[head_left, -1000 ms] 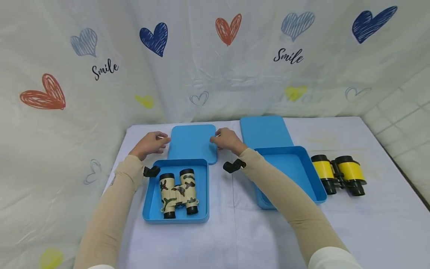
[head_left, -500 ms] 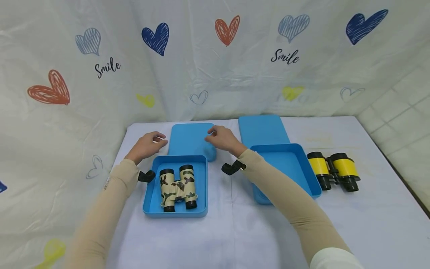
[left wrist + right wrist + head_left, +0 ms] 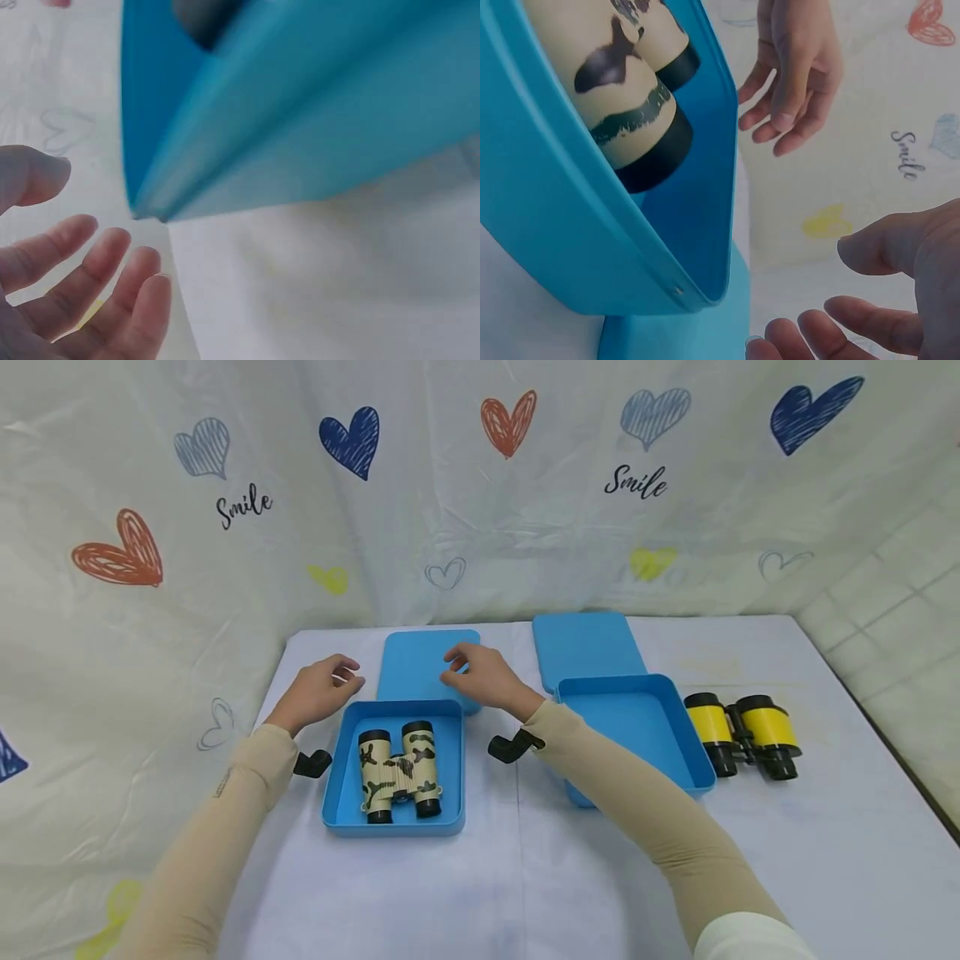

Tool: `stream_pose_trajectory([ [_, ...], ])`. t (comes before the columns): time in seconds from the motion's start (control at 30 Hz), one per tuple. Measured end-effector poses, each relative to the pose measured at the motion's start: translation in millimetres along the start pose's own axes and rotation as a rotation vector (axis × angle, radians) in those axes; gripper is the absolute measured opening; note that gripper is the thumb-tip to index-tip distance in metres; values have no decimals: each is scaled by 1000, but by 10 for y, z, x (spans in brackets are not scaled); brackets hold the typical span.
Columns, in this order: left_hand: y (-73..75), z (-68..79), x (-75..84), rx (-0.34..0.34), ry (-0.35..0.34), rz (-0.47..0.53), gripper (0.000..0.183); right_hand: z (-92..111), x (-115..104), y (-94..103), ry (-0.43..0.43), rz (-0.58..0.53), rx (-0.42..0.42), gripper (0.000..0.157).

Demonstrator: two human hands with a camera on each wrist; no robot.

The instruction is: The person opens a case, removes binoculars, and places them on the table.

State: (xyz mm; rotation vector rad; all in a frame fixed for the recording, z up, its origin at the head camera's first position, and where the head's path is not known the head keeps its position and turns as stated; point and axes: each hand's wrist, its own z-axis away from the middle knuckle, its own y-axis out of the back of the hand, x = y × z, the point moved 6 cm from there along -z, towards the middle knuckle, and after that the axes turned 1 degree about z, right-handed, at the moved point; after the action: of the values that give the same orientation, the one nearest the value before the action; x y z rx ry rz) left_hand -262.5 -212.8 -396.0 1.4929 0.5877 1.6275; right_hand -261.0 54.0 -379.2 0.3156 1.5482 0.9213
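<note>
Camouflage-patterned binoculars [image 3: 402, 777] lie in the left blue box [image 3: 393, 830], seen partly in the right wrist view as well. Behind that box is a flat blue lid [image 3: 420, 656]. My left hand [image 3: 317, 692] hovers left of the lid, near the box's far left corner, its fingers loosely bent around nothing. Over the lid's right part is my right hand [image 3: 486, 678], also holding nothing, thumb and fingers apart. Both wrist views show the bare fingers beside the blue box wall [image 3: 300, 142], not touching it.
To the right, a second blue box [image 3: 626, 718] sits with bare floor, partly behind the right forearm. Its lid [image 3: 588, 647] lies behind it. Yellow and black binoculars [image 3: 744, 735] lie beside it. A heart-printed curtain [image 3: 450, 493] hangs behind the white table.
My left hand has drawn back from the left lid's left edge, towards me. The right hand has come off its right edge and moved left above it. The lid stays behind the box.
</note>
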Motion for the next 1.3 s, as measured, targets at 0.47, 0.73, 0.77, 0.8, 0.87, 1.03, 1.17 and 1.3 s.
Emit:
stream_pose_trajectory([
  [0.47, -166, 207, -126, -15, -88, -46, 51, 208, -262, -138, 178, 45, 3, 37],
  [0.73, -275, 343, -183, -37, -107, -108, 52, 300, -336, -283, 245, 79, -17, 38],
  [0.77, -285, 357, -186, -37, -112, -112, 52, 308, -340, -302, 251, 82, -20, 38],
  [0.8, -295, 370, -190, -36, -116, -115, 53, 317, -344, -320, 256, 84, -25, 38],
  [0.87, -314, 388, -198, -34, -121, -119, 54, 327, -352, -353, 268, 87, -33, 38],
  [1.03, -339, 423, -226, -24, -106, -117, 56, 341, -366, -427, 276, 109, -54, 41],
  [1.17, -350, 455, -232, -6, -60, -115, 56, 355, -367, -481, 288, 131, -61, 42],
  [1.3, -370, 493, -222, 1, 11, -116, 57, 378, -381, -537, 316, 177, -63, 42],
])
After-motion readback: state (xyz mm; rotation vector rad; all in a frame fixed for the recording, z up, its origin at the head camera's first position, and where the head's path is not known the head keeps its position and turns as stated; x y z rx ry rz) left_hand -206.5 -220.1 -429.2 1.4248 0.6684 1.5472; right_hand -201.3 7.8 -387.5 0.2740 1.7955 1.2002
